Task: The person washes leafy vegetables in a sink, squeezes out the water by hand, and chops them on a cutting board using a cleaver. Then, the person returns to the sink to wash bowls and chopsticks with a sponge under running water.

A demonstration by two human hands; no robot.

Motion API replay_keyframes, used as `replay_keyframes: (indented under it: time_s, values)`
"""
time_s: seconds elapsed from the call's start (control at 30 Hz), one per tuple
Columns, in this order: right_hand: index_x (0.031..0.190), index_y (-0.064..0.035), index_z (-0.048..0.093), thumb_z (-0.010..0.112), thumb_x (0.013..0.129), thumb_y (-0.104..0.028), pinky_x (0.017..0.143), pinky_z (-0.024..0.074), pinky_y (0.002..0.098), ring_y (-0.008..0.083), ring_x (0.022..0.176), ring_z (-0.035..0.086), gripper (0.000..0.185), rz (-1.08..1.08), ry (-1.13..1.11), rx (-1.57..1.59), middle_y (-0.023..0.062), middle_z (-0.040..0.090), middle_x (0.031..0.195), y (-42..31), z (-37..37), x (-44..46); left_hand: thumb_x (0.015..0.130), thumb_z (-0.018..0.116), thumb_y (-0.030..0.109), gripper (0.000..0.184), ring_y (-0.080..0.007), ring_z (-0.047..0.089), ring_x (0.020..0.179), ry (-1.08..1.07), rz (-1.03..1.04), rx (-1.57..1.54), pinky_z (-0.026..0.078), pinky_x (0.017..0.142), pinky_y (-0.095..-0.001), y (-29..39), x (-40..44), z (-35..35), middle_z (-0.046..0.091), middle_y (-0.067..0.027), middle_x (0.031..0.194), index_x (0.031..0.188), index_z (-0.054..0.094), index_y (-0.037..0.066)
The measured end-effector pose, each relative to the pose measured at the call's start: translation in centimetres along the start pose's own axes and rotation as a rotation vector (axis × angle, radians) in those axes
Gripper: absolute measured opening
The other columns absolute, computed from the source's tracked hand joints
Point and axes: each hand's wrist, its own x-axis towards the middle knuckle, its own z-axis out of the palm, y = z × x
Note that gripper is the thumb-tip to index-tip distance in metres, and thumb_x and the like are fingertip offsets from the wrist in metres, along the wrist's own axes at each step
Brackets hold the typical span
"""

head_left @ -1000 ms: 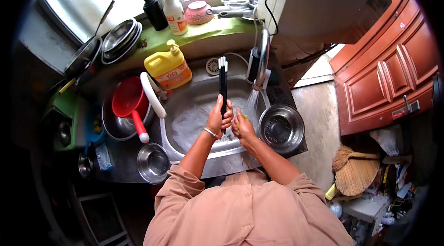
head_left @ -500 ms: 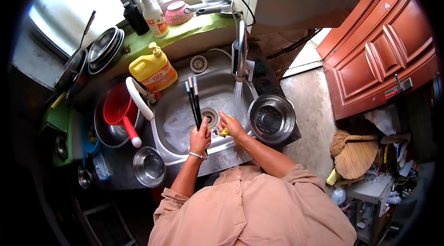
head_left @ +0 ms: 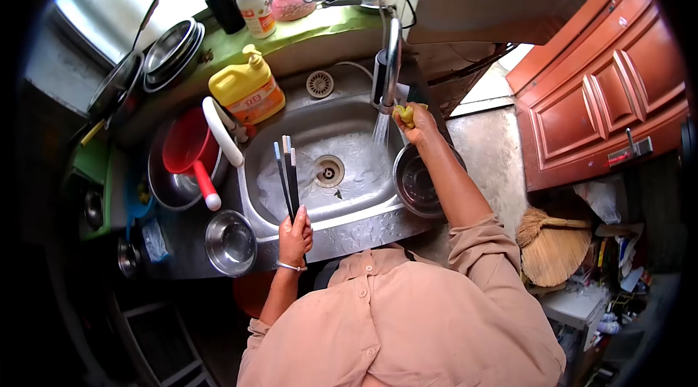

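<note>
My left hand (head_left: 295, 237), a bracelet on its wrist, is closed around several black chopsticks (head_left: 290, 183) with pale tips. They point up over the near left part of the metal sink (head_left: 349, 122). My right hand (head_left: 422, 127) grips a crumpled yellow cloth (head_left: 406, 116) right beside the spout of the tap (head_left: 392, 67). Water runs from the tap into the basin, where a round drain (head_left: 329, 171) shows and a small dark scrap lies near it. Under my right forearm is a steel bowl (head_left: 416, 190), partly covered by the arm.
Left of the sink are a red ladle (head_left: 187, 145) in a large metal basin, a white curved spout (head_left: 222, 132) and a small steel bowl (head_left: 230, 243). A yellow detergent jug (head_left: 248, 92) stands behind. Pans and bottles line the green ledge (head_left: 320, 22).
My right hand has moved from the middle of the sink up and right to the tap, carrying the yellow cloth. My left hand, with the chopsticks, has shifted toward me and slightly left.
</note>
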Motion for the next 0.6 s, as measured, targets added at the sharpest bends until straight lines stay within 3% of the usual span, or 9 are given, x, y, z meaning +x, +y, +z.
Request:
replay_keyframes:
  time_s: [0.27, 0.6]
  values:
    - [0.099, -0.0013, 0.05, 0.055, 0.086, -0.014, 0.055, 0.0583, 0.0343, 0.028, 0.077, 0.064, 0.019, 0.103, 0.002, -0.076, 0.0164, 0.062, 0.091, 0.7, -1.4, 1.9, 0.094, 0.051, 0.034, 0.031, -0.0023, 0.024, 0.033, 0.143, -0.022, 0.063, 0.017, 0.03, -0.019, -1.6, -2.3, -1.2, 0.033, 0.0068, 0.049, 0.073, 0.044, 0.013]
    - [0.099, -0.0042, 0.052, 0.057, 0.086, -0.017, 0.058, 0.0581, 0.0317, 0.0272, 0.079, 0.062, 0.018, 0.302, -0.186, -0.001, 0.0164, 0.06, 0.096, -4.6, -1.6, 0.9, 0.096, 0.045, 0.039, 0.034, -0.0032, 0.027, 0.035, 0.09, -0.048, 0.034, 0.02, 0.031, -0.0193, -3.2, -1.4, 1.2, 0.039, 0.0045, 0.054, 0.075, 0.045, 0.012]
